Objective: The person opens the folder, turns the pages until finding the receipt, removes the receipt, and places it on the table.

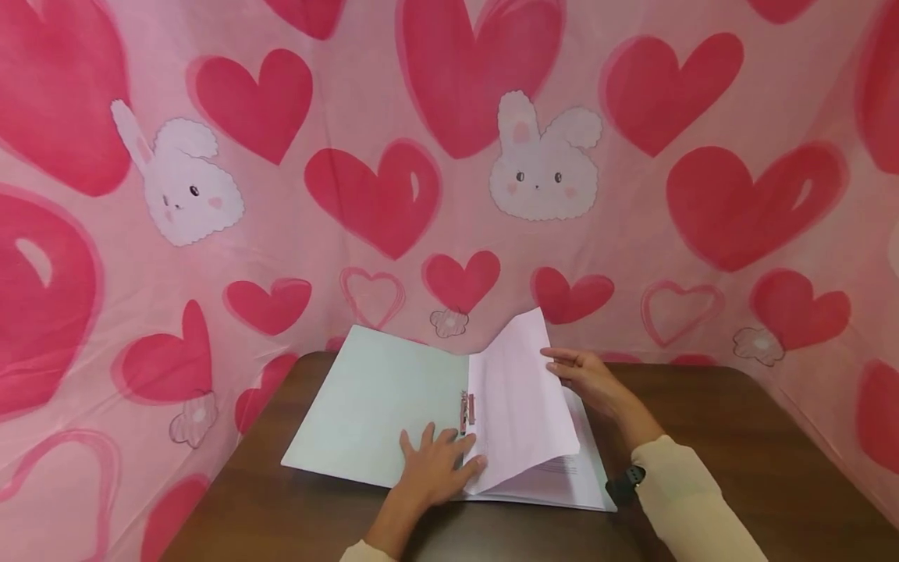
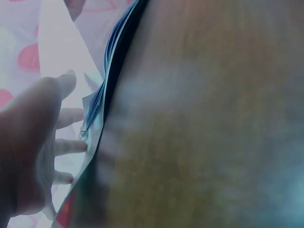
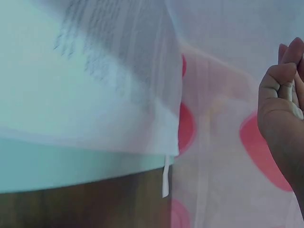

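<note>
Head view: at lower centre the folder (image 1: 372, 410) lies open, left hand (image 1: 435, 467) spread, empty, near its clip (image 1: 471, 409), right hand (image 1: 595, 384) pinching one part-lifted sheet (image 1: 523, 398), pages beneath (image 1: 560, 471) apparently unturned.

Table (image 1: 744, 445): dark brown, wood-grained top, its far corners rounded at about ten and two o'clock. Directly on it, toward the far edge, lies an open pale green folder (image 1: 379, 398). The fold runs roughly from twelve to six o'clock, one cover spread toward nine, the other toward three. In the head view, the nine-o'clock cover's upper edge overlaps the table's far edge.
</note>
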### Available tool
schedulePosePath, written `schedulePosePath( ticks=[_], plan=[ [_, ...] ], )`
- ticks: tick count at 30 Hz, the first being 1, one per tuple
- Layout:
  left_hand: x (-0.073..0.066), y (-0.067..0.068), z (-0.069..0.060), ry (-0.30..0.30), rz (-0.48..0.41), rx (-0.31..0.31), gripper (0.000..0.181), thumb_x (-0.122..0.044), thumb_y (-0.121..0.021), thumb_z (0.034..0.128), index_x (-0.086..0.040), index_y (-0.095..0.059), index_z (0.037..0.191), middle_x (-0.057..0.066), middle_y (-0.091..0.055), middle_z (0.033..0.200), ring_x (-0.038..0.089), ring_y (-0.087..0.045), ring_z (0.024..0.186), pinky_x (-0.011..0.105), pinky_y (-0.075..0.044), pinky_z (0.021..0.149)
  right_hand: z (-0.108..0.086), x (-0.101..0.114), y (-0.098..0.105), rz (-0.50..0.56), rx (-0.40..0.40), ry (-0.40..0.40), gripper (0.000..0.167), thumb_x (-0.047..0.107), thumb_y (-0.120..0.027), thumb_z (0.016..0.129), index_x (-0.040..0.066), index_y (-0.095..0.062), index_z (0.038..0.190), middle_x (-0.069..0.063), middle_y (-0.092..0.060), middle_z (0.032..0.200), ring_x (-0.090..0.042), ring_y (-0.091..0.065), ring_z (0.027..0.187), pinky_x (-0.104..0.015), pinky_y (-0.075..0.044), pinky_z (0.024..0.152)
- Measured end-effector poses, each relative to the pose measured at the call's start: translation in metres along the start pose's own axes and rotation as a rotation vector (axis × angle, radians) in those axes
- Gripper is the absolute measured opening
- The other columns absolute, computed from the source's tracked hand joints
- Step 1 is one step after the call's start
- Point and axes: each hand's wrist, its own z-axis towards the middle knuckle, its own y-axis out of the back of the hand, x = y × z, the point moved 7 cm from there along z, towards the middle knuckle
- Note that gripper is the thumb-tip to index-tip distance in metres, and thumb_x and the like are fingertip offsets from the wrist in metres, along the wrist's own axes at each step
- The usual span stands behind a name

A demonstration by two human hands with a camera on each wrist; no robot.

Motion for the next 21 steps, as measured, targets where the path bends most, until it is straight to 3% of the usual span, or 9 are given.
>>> schedulePosePath(
  ticks=[4,8,11,14,17,21],
  plan=[
    [-0.002,0.002,0.008,0.038,-0.003,0.018,0.057,-0.065,-0.044,0.0976,-0.028,-0.064,0.137,0.011,-0.064,0.138,0.048,-0.046,0.139,0.088,-0.017,0.104,0.007,0.009,-0.008,-0.041,0.012,0.001,0.057,0.022,-0.058,0.103,-0.006,-0.041,0.150,-0.017,-0.054,0.148,-0.009,-0.062,0.112,-0.021,-0.053,0.100],
    [-0.005,0.009,0.016,0.051,-0.045,0.016,0.057,-0.063,-0.043,0.0993,-0.026,-0.064,0.138,0.011,-0.066,0.137,0.047,-0.047,0.139,0.087,-0.017,0.105,0.012,0.017,-0.016,-0.049,0.022,0.014,0.057,0.022,-0.058,0.103,-0.005,-0.041,0.151,-0.028,-0.040,0.158,-0.010,-0.060,0.116,-0.022,-0.052,0.103],
    [-0.014,0.020,0.026,0.029,-0.136,-0.017,0.056,-0.057,-0.043,0.1019,-0.022,-0.062,0.141,0.010,-0.066,0.137,0.041,-0.052,0.137,0.085,-0.020,0.106,0.016,0.022,-0.021,-0.027,0.017,0.032,0.057,0.020,-0.059,0.103,-0.007,-0.042,0.150,-0.020,-0.054,0.148,-0.007,-0.063,0.111,-0.020,-0.054,0.099],
    [-0.027,0.033,0.039,-0.008,-0.285,-0.050,0.056,-0.053,-0.042,0.1043,-0.018,-0.057,0.145,0.010,-0.064,0.142,0.035,-0.058,0.133,0.075,-0.032,0.109,0.019,0.027,-0.026,0.004,0.026,0.061,0.055,0.016,-0.058,0.103,-0.010,-0.041,0.149,-0.002,-0.067,0.127,-0.006,-0.067,0.103,-0.020,-0.056,0.093],
    [-0.040,0.043,0.053,-0.034,-0.455,-0.066,0.058,-0.051,-0.043,0.1049,-0.018,-0.049,0.152,0.010,-0.056,0.151,0.033,-0.056,0.137,0.062,-0.042,0.112,0.023,0.031,-0.033,0.044,0.041,0.081,0.054,0.012,-0.057,0.102,-0.013,-0.040,0.147,0.012,-0.070,0.110,-0.006,-0.069,0.099,-0.021,-0.057,0.089],
    [-0.055,0.053,0.067,-0.021,-0.634,-0.068,0.063,-0.050,-0.048,0.1024,-0.020,-0.041,0.157,0.007,-0.047,0.159,0.037,-0.054,0.139,0.055,-0.049,0.109,0.027,0.033,-0.043,0.092,0.065,0.096,0.053,0.006,-0.054,0.102,-0.016,-0.037,0.148,0.014,-0.070,0.105,-0.004,-0.068,0.099,-0.020,-0.057,0.090]
  ],
)
